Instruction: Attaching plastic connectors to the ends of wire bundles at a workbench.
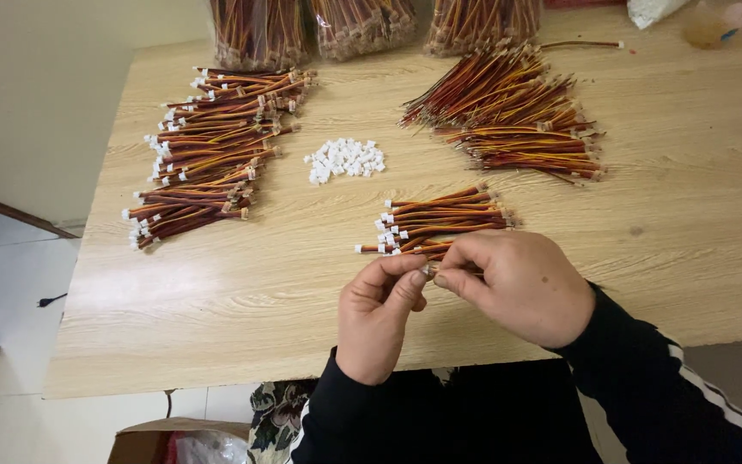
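Note:
My left hand (378,311) and my right hand (521,282) meet near the front of the wooden table (216,292), fingertips pinched together on a small wire lead with a white connector (428,270). Just beyond my fingers lies a small bundle of red, yellow and black wire leads with white plugs (436,222). A little heap of loose white connectors (344,160) sits in the middle of the table.
A long pile of finished leads with white plugs (208,146) lies at the left. A fanned pile of bare-ended leads (517,116) lies at the right. Bagged wire bundles (354,26) stand along the far edge. A cardboard box (178,440) is on the floor.

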